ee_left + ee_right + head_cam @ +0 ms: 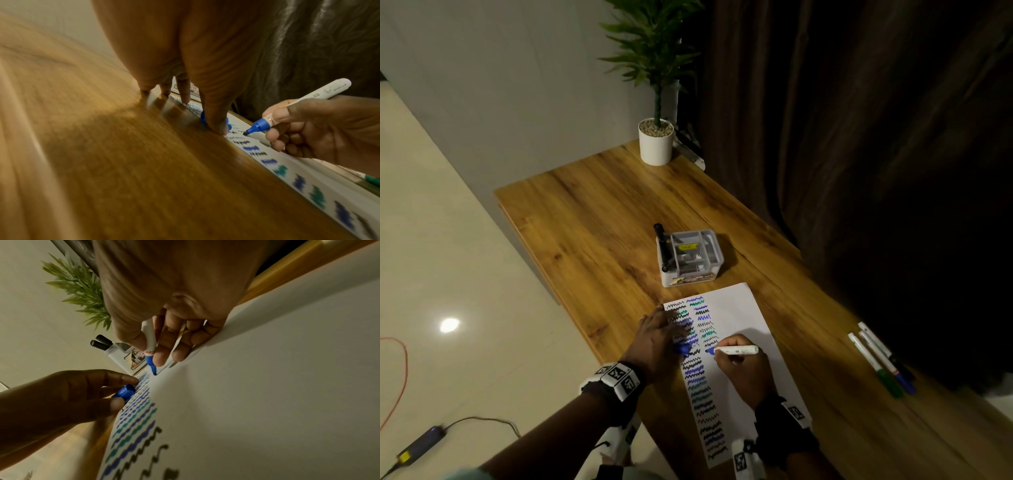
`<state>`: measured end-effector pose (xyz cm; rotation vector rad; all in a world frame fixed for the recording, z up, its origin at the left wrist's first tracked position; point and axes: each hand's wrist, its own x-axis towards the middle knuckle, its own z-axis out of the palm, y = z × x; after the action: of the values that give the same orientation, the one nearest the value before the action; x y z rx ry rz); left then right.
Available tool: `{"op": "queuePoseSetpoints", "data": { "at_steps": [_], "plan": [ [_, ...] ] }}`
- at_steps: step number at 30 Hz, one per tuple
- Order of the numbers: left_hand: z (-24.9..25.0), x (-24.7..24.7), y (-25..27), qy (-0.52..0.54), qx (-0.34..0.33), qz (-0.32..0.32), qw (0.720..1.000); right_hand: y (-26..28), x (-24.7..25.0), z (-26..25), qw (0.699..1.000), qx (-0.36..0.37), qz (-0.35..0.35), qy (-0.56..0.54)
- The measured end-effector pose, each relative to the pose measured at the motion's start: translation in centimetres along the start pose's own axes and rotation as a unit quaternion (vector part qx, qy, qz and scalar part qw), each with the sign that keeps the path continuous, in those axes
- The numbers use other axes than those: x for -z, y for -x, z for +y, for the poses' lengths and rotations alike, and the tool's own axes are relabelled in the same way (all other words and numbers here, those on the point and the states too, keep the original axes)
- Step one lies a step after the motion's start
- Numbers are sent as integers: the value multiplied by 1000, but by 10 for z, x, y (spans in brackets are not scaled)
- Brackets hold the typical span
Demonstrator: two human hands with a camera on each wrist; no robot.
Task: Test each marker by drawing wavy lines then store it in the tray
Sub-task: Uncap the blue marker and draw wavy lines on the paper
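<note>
Presently, item by item.

Right hand (739, 368): grasps the blue marker (736, 350) in a writing grip, fingers curled round the white barrel near the blue collar. Tip at or just above the paper (743, 325), beside the last rows of wavy lines (698, 377); whether it touches cannot be told. Heel of the hand rests on the sheet, likely to steady the stroke.

Left hand (659, 337): fingertips spread and pressed on the sheet's near-left edge, apparently pinning it against the pull of the pen. Thumb and finger pinch the blue cap (124, 392), kept at hand, presumably for recapping once the line is drawn.

Paper: lies under both hands; two columns of black, blue and green squiggles fill its left part, and bare white lies beyond the right hand.

Tray (690, 257): a clear compartmented box, ahead of the left hand past the sheet's far edge. It holds black markers (662, 246) leaning in its left compartment.

Untested markers (880, 359): green, blue and a darker one, capped, lying together well to the right of the right hand, probably queued for the same test.

Table (592, 212): wooden. Potted plant (655, 137) stands at its far end, well clear of the work.

Judgement: drawing step in hand; storing follows.
</note>
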<state>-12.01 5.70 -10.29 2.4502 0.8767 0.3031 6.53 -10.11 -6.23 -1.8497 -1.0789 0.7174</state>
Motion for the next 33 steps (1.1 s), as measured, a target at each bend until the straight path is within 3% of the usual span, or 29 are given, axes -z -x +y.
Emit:
{"op": "queuePoseSetpoints", "data": {
  "at_steps": [33],
  "plan": [
    [16,15,6,11,1,-1,1000,3,1,5,1000,-11,28,-4]
  ]
}}
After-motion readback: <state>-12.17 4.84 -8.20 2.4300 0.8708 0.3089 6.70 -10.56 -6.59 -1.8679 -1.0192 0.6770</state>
